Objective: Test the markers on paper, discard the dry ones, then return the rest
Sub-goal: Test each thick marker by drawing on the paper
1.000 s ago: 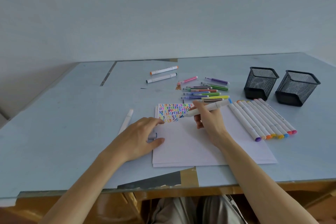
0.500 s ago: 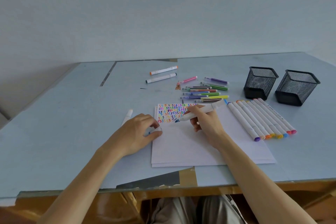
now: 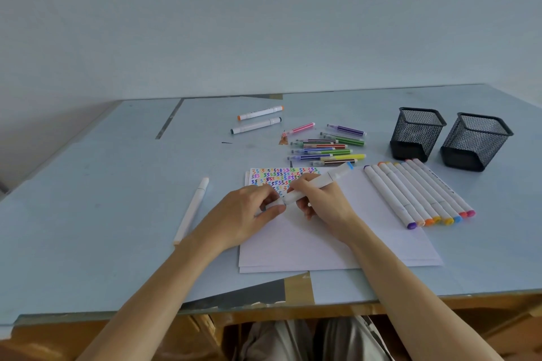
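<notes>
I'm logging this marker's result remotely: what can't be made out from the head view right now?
- Blue-ended marker: writing tip hidden between the left hand and right hand; whether the cap is seated is unclear.
- Its test mark: part of the scribbles on the paper lies behind the fingers.
- Mesh cups: insides not visible behind their walls.
- Print on the marker row: too small.

Soft, even, cool daylight; faint shadows on the desk (image 3: 88, 214). Focus sharp centrally; wide-angle bending at the edges; no glare.
</notes>
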